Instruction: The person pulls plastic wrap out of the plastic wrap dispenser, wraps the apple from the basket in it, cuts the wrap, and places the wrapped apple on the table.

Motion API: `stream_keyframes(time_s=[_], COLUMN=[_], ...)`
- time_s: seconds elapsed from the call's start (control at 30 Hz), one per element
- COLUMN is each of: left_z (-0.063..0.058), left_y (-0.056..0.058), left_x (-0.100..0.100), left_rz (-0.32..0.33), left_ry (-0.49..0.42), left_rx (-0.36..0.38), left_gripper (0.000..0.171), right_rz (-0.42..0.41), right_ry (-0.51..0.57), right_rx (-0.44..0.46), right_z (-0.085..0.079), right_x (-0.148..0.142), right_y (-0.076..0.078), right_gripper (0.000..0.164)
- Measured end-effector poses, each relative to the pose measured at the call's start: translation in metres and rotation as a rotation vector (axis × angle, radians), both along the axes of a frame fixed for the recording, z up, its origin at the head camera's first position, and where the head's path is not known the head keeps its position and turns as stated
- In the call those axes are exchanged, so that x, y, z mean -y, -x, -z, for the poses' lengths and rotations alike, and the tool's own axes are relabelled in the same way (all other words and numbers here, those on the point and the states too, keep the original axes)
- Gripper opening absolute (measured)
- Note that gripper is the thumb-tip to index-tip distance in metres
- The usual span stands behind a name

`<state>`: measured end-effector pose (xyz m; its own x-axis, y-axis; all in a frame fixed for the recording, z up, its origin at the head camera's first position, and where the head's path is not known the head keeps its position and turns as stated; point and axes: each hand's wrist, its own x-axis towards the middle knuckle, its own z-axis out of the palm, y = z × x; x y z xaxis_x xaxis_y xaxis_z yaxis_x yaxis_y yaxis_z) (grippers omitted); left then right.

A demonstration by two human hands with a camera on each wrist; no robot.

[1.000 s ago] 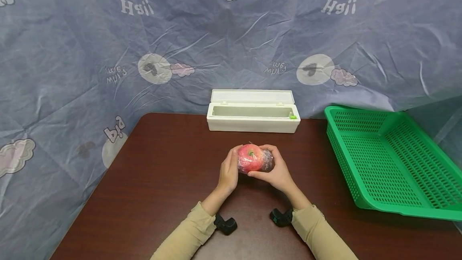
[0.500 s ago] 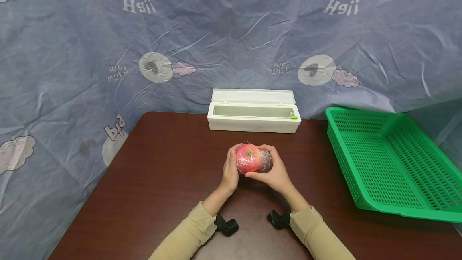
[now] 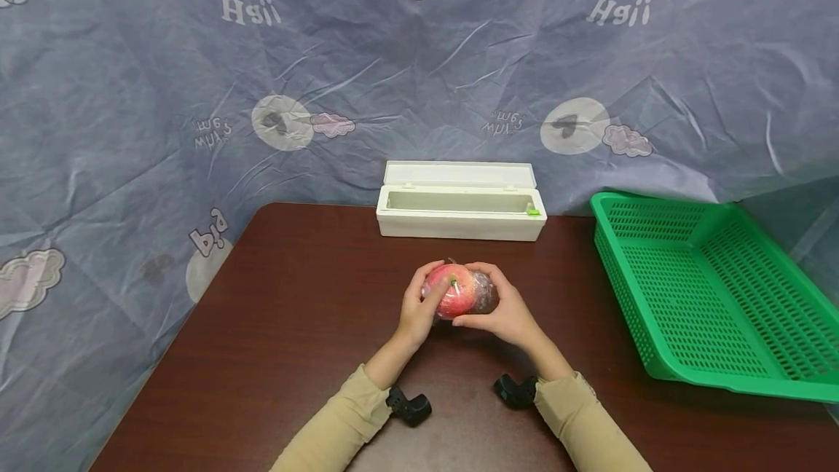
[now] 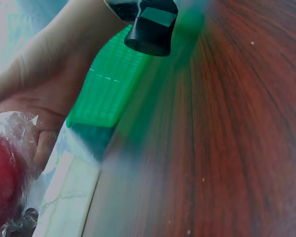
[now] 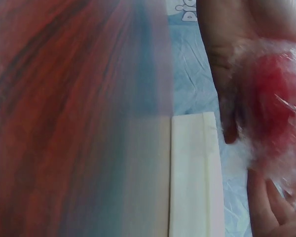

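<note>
A red apple (image 3: 457, 299) is wrapped in clear plastic film, raised between both hands in the head view. Loose film (image 3: 485, 291) bunches at its right side and looks dark where the background shows through. My left hand (image 3: 416, 312) grips the apple from the left, its thumb lying over the top near the stem. From the right, my right hand (image 3: 505, 315) holds the bunched film and that side of the apple, thumb in front and fingers behind. The left wrist view has the wrapped apple (image 4: 5, 177) at its lower left edge; the right wrist view shows it (image 5: 281, 103) blurred.
A long white box (image 3: 459, 228), its lid raised, stands at the back of the brown table (image 3: 295, 326). At the right is a green perforated basket (image 3: 695, 312). Patterned blue-grey fabric (image 3: 406, 71) hangs behind the table. Black wrist cameras (image 3: 409, 408) sit below both hands.
My left thumb has moved from the apple's left side onto its top. The right hand has shifted slightly right, and the apple has turned a little. Box and basket are unchanged.
</note>
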<state>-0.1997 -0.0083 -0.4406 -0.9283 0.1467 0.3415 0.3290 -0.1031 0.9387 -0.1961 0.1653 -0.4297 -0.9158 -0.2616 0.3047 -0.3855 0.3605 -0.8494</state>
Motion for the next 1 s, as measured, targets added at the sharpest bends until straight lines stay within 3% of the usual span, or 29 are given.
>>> stream_keyframes(time_s=[0.07,0.13,0.3,0.6,1.0], left_z=[0.0,0.0,-0.001,0.0,-0.001], left_y=[0.0,0.001,0.002,0.003,0.004], left_x=[0.0,0.001,0.003,0.003,0.005], left_rz=[-0.043,-0.071,-0.095,-0.088,-0.087], left_ry=[0.013,0.021,0.022,-0.007,-0.024], left_rx=[-0.006,-0.008,-0.016,-0.074,-0.093], left_gripper=[0.036,0.035,0.036,0.037,0.035], right_rz=[-0.025,-0.047,-0.03,0.087,0.106], right_ry=[-0.01,-0.009,0.009,0.009,0.048], right_rx=[-0.003,-0.009,-0.088,-0.156,-0.229], right_z=[0.009,0.008,-0.011,-0.014,-0.013], right_x=[-0.006,-0.008,-0.009,-0.016,-0.021], right_y=[0.006,0.007,0.0,0.002,0.004], right_gripper=[0.078,0.07,0.048,0.032,0.022])
